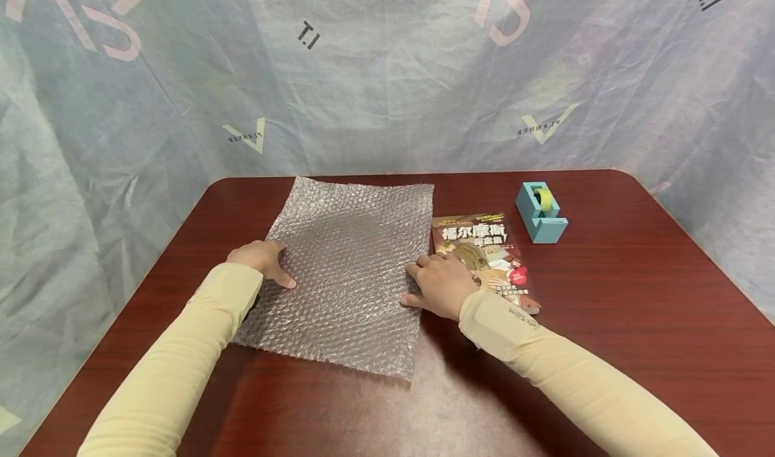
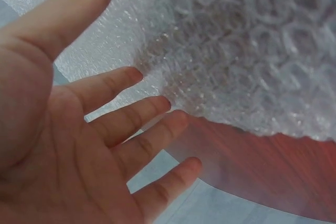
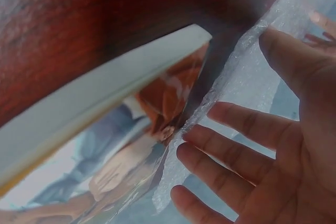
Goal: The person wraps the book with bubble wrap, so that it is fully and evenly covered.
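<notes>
A sheet of clear bubble wrap (image 1: 351, 275) lies spread on the table, left of the middle. At its left edge is my left hand (image 1: 262, 260), fingers extended and thumb lying over the sheet. My right hand (image 1: 442, 285) rests at the sheet's right edge, fingertips on the border. In both wrist views the fingers are spread and fairly straight, with nothing gripped. Just right of the sheet lies a book (image 1: 508, 255) with a colourful cover and pale Chinese title. My right hand and wrist hide its lower left part; its page edge (image 3: 105, 98) shows in the right wrist view.
A light blue tape dispenser (image 1: 545, 231) with a yellow-green roll (image 1: 546, 199) stands beyond the book, to the right. The dark red wooden table (image 1: 630, 295) has a grey printed curtain (image 1: 387, 93) behind it and along its sides.
</notes>
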### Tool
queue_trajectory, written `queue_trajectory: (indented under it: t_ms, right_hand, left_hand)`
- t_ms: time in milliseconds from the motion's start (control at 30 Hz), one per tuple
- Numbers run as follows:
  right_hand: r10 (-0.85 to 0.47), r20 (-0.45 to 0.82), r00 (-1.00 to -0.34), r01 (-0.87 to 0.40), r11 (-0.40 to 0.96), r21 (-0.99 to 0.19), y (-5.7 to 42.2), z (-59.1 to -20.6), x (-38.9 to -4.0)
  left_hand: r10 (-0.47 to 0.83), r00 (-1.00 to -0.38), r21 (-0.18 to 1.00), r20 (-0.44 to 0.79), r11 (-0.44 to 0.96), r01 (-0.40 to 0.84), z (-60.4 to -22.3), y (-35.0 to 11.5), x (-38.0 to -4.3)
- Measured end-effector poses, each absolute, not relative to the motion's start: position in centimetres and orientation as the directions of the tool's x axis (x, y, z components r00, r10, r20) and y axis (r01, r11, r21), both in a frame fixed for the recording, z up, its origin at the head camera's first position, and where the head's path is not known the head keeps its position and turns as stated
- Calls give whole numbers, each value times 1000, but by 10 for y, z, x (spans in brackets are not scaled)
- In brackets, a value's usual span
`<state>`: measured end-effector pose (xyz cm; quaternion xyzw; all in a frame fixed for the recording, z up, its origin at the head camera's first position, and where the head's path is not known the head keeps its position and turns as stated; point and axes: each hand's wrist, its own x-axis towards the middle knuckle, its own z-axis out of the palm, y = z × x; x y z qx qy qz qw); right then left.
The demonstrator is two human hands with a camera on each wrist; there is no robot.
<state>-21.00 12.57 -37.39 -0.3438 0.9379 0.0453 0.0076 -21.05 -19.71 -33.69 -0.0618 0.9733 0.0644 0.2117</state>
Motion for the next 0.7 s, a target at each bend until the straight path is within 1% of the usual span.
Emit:
queue_trajectory:
  t_ms: [233,333,500,700]
  right_hand:
    - [-655,-28,-755,-655,751,85,125,-375,-210]
    - [-660,-11,-751,-658,746,99,124,-376,-210]
    - [-652,-6,-758,-650,754,97,123,-379,-210]
    - [-646,-17,-763,-645,760,86,123,-380,-211]
  left_hand:
    - [-103,-901,95,-421,983,-157,-336,-194,-208]
    - [-104,-910,82,-401,985,-149,-336,-193,-208]
    - [-105,-926,63,-362,989,-137,-339,-192,-209]
    - [-122,-926,52,-358,987,-151,-343,-192,-211]
